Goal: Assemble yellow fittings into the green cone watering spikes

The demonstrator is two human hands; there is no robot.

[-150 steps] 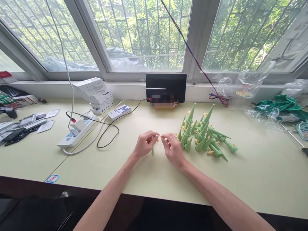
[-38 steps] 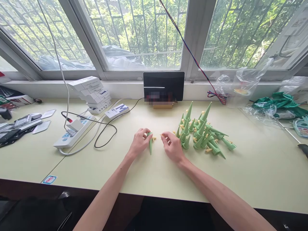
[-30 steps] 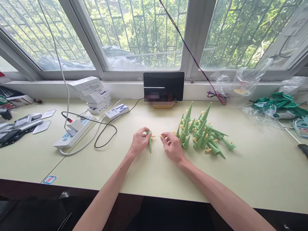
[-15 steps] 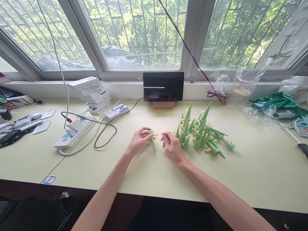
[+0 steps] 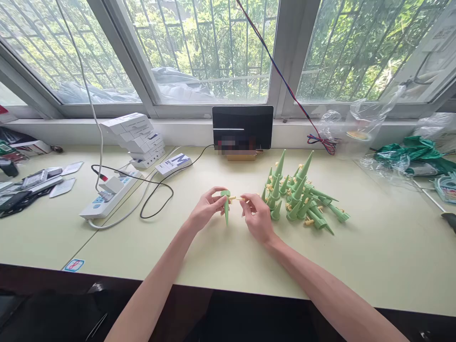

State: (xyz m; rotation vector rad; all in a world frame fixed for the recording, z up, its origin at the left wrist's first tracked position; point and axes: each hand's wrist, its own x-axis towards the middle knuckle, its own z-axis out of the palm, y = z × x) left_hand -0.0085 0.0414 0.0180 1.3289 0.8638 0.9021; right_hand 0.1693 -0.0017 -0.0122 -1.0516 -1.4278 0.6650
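My left hand point(image 5: 208, 206) is closed on a green plant watering spike point(image 5: 226, 211), its tip pointing down and its ribbed cap at the top. A yellow valve tube point(image 5: 232, 198) sticks out of the spike's side toward the right. Between the thumb and fingertips of my right hand point(image 5: 257, 216) is a small, thin yellow valve pin point(image 5: 240, 199). Its end points left, level with the tube and very near it; whether they touch is too small to tell. Just right of that hand, several more green spikes point(image 5: 299, 194) with yellow valves stand or lie in a cluster.
A tablet point(image 5: 242, 126) leans on a small cardboard stand at the back. To the left are stacked white boxes point(image 5: 133, 137), a power strip point(image 5: 110, 194) and a loose black cable point(image 5: 167, 186). Green plastic wrapping point(image 5: 409, 154) and a screwdriver point(image 5: 447, 218) lie at the right.
The spike in my left hand has turned more upright and shifted slightly right. My right hand has turned a little, and the pin's thin end now shows, pointing at the valve tube.
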